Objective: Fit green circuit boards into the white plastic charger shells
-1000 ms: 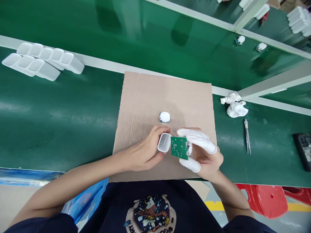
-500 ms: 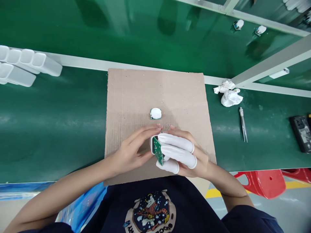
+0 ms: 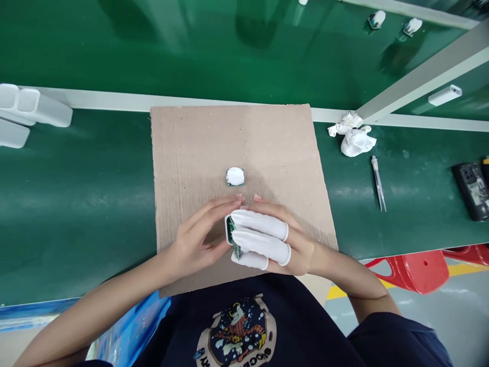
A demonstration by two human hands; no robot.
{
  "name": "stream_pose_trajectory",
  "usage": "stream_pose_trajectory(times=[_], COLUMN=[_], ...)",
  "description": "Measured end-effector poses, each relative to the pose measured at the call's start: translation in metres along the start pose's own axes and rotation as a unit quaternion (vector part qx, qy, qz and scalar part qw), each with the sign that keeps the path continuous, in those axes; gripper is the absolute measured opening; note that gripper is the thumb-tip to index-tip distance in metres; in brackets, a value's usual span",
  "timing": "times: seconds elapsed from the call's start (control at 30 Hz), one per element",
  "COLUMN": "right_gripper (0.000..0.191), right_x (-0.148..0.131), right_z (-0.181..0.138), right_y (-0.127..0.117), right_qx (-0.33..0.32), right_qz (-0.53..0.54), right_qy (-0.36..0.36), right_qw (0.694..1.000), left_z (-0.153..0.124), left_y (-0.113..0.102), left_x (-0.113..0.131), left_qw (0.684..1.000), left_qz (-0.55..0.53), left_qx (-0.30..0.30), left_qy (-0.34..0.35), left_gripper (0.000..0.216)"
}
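Over the near part of a brown cardboard sheet (image 3: 237, 137), my left hand (image 3: 198, 239) grips a small white plastic housing (image 3: 228, 229). My right hand (image 3: 275, 239), with white finger cots on three fingers, presses a green circuit board (image 3: 236, 250) edge-on into the housing's open side. The two hands touch around these parts, and most of the board is hidden behind my fingers. A small white round piece on a green base (image 3: 235, 176) lies on the cardboard just beyond my fingertips.
White plastic trays (image 3: 30, 107) lie at the far left on the green bench. Crumpled white wipes (image 3: 353, 137), metal tweezers (image 3: 378, 183) and a black device (image 3: 471, 191) lie to the right. A red stool (image 3: 416, 270) stands below the bench edge.
The green board turned from flat-facing to edge-on and went into the white housing. My right fingers closed over it, and both hands drew together and slightly left.
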State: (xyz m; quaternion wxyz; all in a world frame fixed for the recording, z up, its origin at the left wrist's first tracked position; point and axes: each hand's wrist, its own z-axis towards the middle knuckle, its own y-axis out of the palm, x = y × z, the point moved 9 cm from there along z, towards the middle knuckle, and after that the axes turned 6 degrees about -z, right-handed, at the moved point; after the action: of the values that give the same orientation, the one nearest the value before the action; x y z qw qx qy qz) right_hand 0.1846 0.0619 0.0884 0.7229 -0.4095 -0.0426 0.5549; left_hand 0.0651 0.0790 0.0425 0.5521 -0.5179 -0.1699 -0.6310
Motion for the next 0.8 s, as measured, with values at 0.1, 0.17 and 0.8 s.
stream_pose_trajectory(times=[0.1, 0.17, 0.8], right_gripper=[0.024, 0.031, 0.068], right_x=[0.003, 0.005, 0.017], right_z=[-0.003, -0.005, -0.002], right_y=[0.003, 0.005, 0.014], right_qx=[0.003, 0.002, -0.07], right_qz=[-0.006, 0.014, 0.039], right_qy=[0.009, 0.02, 0.041], right_qw=[1.0, 1.0, 0.996], left_z=[0.0, 0.0, -0.005], left_y=[0.001, 0.001, 0.006], left_x=[-0.001, -0.004, -0.029], left_qw=[1.0, 1.0, 0.98], left_qz=[0.014, 0.012, -0.15], left_qx=[-0.003, -0.004, -0.014], left_qy=[-0.003, -0.013, -0.127], left_gripper=[0.056, 0.055, 0.05])
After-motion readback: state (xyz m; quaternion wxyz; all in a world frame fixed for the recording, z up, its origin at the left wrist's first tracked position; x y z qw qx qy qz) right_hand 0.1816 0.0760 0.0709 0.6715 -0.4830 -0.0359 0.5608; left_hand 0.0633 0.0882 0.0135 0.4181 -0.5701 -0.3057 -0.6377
